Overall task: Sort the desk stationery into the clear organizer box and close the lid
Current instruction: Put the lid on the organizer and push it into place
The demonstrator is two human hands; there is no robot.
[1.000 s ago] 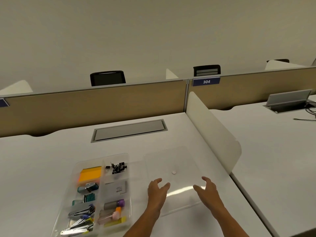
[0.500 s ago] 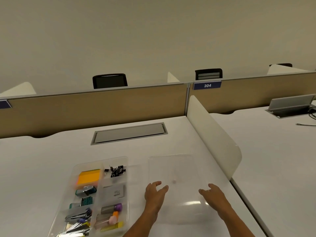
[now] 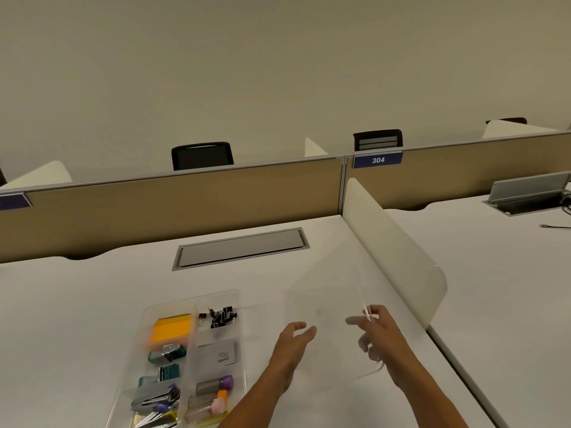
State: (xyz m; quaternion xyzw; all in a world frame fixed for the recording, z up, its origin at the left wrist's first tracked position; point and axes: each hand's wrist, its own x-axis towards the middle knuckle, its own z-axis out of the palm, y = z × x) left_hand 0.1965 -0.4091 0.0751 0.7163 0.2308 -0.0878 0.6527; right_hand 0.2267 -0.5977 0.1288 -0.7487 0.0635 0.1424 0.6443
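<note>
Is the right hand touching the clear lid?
Touching. The head view shows the right hand pinching the clear lid's near edge, lifting it off the desk.

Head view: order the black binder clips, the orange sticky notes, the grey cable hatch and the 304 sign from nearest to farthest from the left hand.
From the left hand:
1. Black binder clips, in the organizer's far right compartment.
2. Orange sticky notes, in the compartment further left.
3. Grey cable hatch, set in the desk beyond.
4. 304 sign, on the back partition.
</note>
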